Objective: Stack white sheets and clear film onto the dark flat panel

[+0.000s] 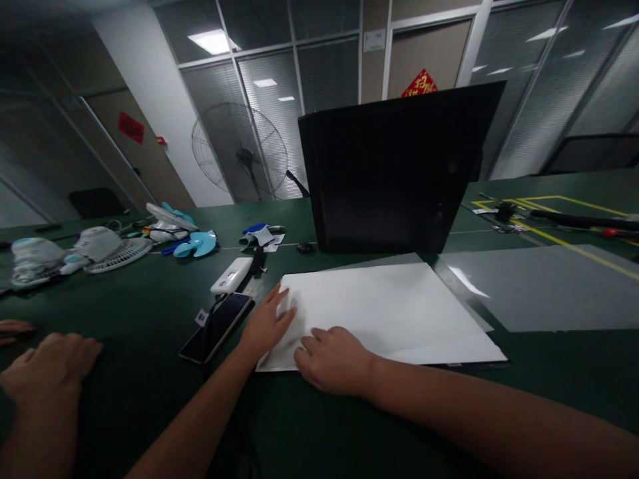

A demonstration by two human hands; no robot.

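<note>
One left hand (269,322), fingers loosely spread, touches the left end of a smooth, white, four-sided sheet (389,313); the right hand (334,359), nearer its middle, curls at the front edge, pinching or not, I cannot tell. Lengthwise, the sheet runs rightward from both, flat on a dark green table (144,306), before an upright black panel (389,173).

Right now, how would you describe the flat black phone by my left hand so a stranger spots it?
On the dark green table, find the large white rectangular sheet. Just left of it, past your bare left hand, the flat black phone lies slanted. Its glossy dark face sets it apart from the shorter white, rounded device behind it.
</note>
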